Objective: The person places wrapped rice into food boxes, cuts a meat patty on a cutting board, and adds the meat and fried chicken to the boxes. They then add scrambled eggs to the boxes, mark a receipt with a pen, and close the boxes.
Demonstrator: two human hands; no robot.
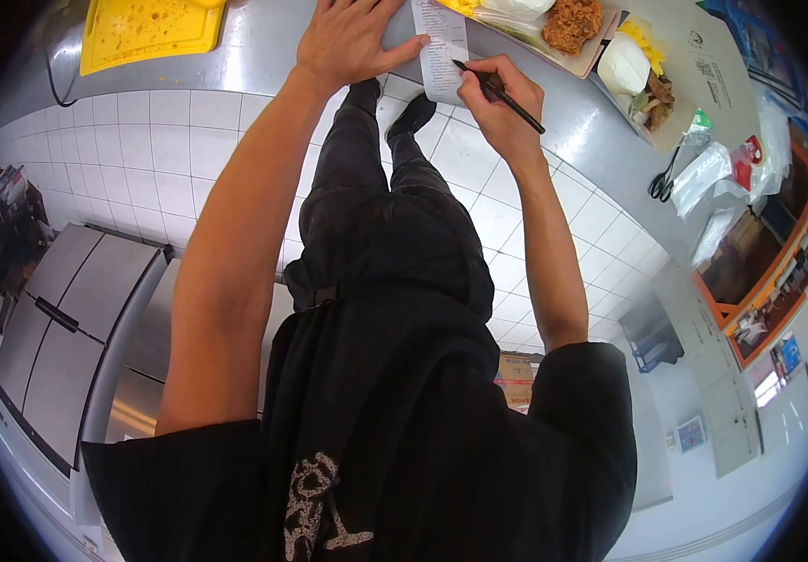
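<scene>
A long printed receipt lies on the steel counter, its lower end at the front edge. My left hand rests flat on the counter at the receipt's left, fingers spread and thumb reaching to the paper. Pinched in my right hand is a black pen, its tip at the receipt's right side. Beyond my right hand is an open food box with fried chicken and white rice. A second open box beside it holds rice, something yellow and brown meat pieces.
A yellow tray with brown crumbs sits on the counter at far left. Black-handled scissors and clear plastic bags lie at the right. The counter's front edge runs before my body, above a white tiled floor.
</scene>
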